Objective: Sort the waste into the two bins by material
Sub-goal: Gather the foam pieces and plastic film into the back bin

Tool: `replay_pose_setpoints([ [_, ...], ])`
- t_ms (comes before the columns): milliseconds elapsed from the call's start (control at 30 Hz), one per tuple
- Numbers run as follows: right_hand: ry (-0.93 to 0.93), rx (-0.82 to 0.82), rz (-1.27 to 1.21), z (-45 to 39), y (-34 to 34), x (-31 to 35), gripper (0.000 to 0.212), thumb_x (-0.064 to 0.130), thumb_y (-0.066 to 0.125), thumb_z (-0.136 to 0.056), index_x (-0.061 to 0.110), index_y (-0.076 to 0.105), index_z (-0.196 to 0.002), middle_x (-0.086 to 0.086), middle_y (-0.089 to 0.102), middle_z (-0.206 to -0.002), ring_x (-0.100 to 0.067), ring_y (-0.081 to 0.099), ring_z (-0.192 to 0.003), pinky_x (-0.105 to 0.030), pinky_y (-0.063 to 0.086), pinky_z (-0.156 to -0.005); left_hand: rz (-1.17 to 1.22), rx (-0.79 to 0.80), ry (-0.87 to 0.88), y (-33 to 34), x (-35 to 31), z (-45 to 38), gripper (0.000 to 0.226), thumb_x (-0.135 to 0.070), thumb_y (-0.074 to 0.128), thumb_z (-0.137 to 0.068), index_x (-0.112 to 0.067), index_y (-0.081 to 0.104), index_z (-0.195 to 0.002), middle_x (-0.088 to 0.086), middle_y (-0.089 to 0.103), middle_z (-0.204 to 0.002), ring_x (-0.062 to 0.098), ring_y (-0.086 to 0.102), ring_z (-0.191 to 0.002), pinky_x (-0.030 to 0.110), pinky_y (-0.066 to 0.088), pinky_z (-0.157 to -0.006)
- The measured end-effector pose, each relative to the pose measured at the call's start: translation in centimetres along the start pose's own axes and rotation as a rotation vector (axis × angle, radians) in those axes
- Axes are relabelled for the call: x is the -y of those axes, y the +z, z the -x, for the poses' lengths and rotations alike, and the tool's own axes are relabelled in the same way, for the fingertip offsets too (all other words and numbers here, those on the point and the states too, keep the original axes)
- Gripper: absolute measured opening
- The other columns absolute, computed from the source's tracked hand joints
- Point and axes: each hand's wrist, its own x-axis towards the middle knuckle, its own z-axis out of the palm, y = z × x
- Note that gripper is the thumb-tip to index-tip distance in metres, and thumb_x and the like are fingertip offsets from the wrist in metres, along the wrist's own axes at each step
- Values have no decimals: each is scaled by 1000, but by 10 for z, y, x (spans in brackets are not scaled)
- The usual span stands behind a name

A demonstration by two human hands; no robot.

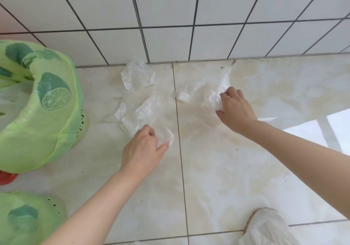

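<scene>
While both bins (37,101) wait at frame left, left hand (142,150) pinches a clear bag (140,112), right hand (234,108) grips another bag (217,93), gathering plastic together.

- Bright, even daylight fills the scene; shadows are faint.
- A glaring sunlit patch (320,131) lies on the glossy beige floor tiles (217,178) at right.
- Wide-angle bending curves the white wall tiles (170,8); the picture is slightly soft.
</scene>
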Motion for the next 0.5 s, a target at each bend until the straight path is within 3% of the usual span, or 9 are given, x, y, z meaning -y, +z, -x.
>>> replay_pose_setpoints([
  [100, -53, -55, -10, -21, -10, 21, 36, 19, 58, -86, -2, 52, -115, -19, 44, -125, -38, 42, -111, -47, 46, -86, 40, -125, -79, -15, 11, -23, 25, -33, 55, -86, -11, 66, -87, -10, 51, -128, 24, 61, -100, 33, 47, -75],
  [200, -96, -40, -10, -43, -10, 40, 40, 22, 55, -88, -1, 49, -121, -16, 37, -139, -37, 37, -123, -45, 43, -93, -4, -132, -97, -18, 16, -44, 24, -29, 53, -87, -10, 61, -75, -10, 45, -141, 24, 59, -106, 31, 42, -71],
  [300, -180, 62, 33, -62, -2, 53, 45, 26, 52, -90, 3, 45, -128, -11, 22, -154, -33, 19, -142, -46, 33, -108, -70, -36, -109, -11, 21, -62, 25, -31, 51, -89, -9, 64, -89, -9, 34, -151, 20, 50, -124, 33, 43, -79],
  [400, -245, 211, 138, -74, 10, 62, 48, 31, 50, -92, 5, 42, -131, -2, 9, -159, -33, 4, -146, -53, 22, -114, -124, 65, -88, -4, 27, -72, 31, -33, 52, -89, -12, 63, -108, -9, 30, -152, 15, 39, -133, 34, 44, -89],
  [500, -209, 345, 134, -77, 20, 68, 45, 26, 49, -92, 6, 40, -131, 0, 14, -155, -42, 6, -143, -60, 25, -110, -185, 67, -1, 5, 29, -71, 28, -27, 56, -88, -17, 61, -113, -7, 41, -137, 17, 44, -122, 33, 47, -80],
])
